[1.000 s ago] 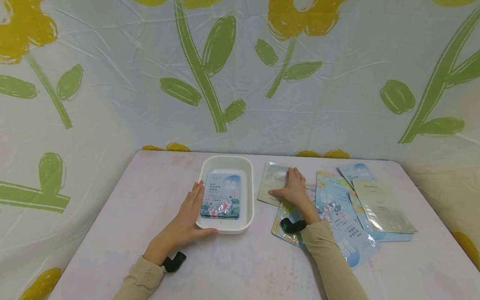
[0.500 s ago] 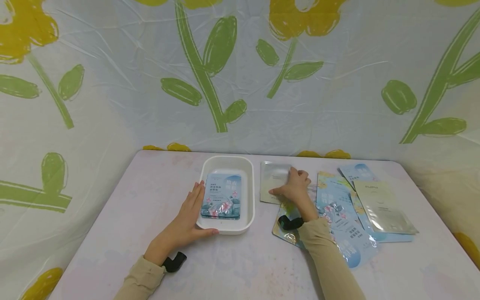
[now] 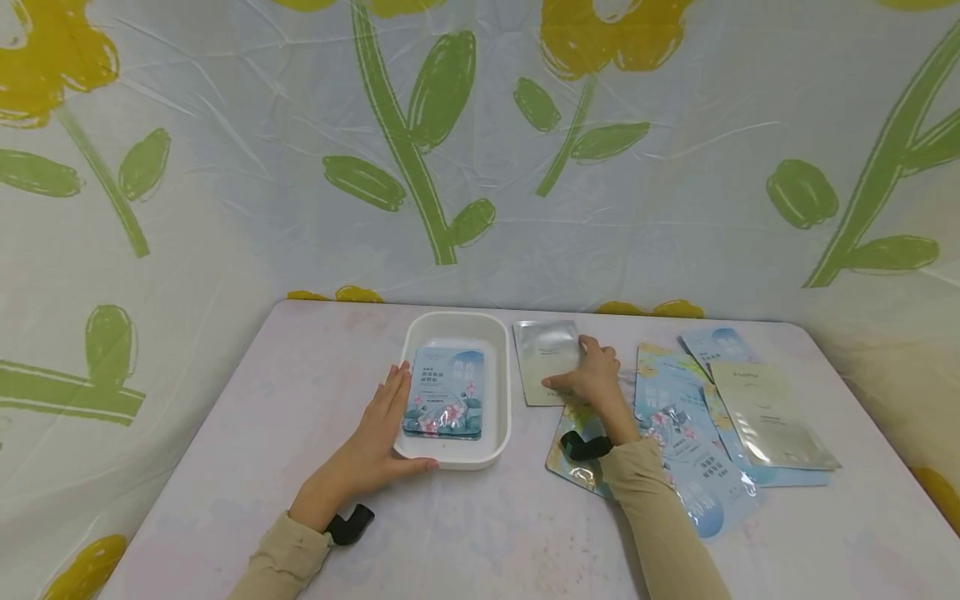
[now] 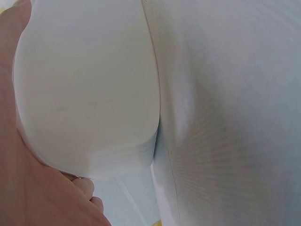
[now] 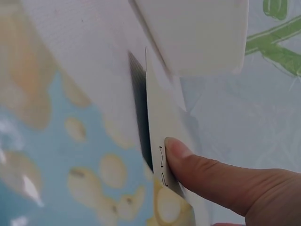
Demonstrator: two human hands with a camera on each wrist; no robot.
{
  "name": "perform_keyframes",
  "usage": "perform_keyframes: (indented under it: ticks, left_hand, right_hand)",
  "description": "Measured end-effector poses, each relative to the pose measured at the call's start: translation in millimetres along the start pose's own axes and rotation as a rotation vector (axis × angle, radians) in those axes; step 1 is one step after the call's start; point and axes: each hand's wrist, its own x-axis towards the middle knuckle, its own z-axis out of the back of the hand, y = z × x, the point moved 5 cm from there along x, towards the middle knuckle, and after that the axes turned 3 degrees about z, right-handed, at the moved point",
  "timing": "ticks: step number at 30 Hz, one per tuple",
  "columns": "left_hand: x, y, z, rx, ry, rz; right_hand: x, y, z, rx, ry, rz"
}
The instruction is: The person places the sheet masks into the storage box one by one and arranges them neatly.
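Note:
My left hand [image 3: 369, 446] rests along the left side of a white plastic tray [image 3: 495, 442], fingers straight and thumb at its front rim. Inside lies a small stack of blue sheet mask packets [image 3: 444, 387] with pink flowers. In the left wrist view the palm lies by the tray's outer wall [image 4: 89, 84]. My right hand [image 3: 596, 379] holds a pale green and silver sheet mask packet [image 3: 547, 350] by its right side, just right of the tray. In the right wrist view the thumb presses this packet's face [image 5: 162, 117], and its edge stands up from the table.
Under the right wrist lies a blue and yellow packet [image 3: 573, 467]. Farther right several overlapping packets spread out, with another pale green one [image 3: 765, 408] on top. A flower-printed cloth [image 3: 600, 233] hangs behind the table [image 3: 330, 350].
The packet in my right hand has shifted and turned slightly, first to the right, then back left toward the tray. The left hand and tray have stayed in place.

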Motion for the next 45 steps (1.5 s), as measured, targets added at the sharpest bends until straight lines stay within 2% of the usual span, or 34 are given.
perform_keyframes:
  ticks: [11, 18, 24, 34, 40, 45]
  left_hand:
    - [-1.0, -1.8, 1.3, -0.010, -0.034, -0.040]
    - [-0.5, -0.5, 0.8, -0.003, -0.021, -0.030]
    - [-0.6, 0.3, 0.2, -0.005, -0.028, -0.034]
    - [0.5, 0.2, 0.2, -0.001, -0.021, -0.034]
    - [-0.1, 0.5, 0.3, -0.006, -0.008, -0.007]
    - [0.0, 1.1, -0.4, -0.001, 0.001, 0.003]
  right_hand:
    - [0.9, -3, -3, 0.185, 0.043, 0.067]
    - [-0.6, -4, -2, 0.288, 0.018, 0.129]
    - [-0.8, -7, -4, 0.362, 0.014, 0.125]
    - [-0.7, -12, -5, 0.460, -0.060, 0.085]
    - [0.6, -16, -4, 0.504, -0.128, 0.099]
    - [1.2, -17, -4, 0.540, -0.131, 0.118]
